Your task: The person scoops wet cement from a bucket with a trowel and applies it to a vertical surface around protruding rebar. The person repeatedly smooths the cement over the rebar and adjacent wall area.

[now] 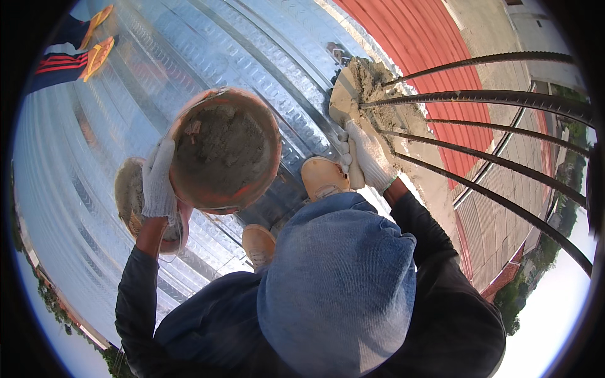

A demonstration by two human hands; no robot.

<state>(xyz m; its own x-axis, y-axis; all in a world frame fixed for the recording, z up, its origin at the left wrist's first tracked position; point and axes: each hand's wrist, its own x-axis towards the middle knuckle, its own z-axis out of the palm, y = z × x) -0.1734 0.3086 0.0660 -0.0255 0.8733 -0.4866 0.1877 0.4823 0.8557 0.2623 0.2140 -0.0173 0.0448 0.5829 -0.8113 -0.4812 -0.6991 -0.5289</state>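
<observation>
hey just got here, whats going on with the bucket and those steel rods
A person in white gloves has the left hand against the side of a bucket with grey mix in it. The right hand grips a trowel by its handle, its blade beside the grey heap around the steel rods. Another person's feet, in sandals, show at upper left.

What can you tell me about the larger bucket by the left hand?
The bucket is round and orange-red, apparently plastic, its rim smeared grey. Rough grey mortar lies inside. Its open mouth faces the camera. The gloved left hand lies against its left side. Ribbed metal decking lies below; whether the bucket rests there is unclear.
</observation>
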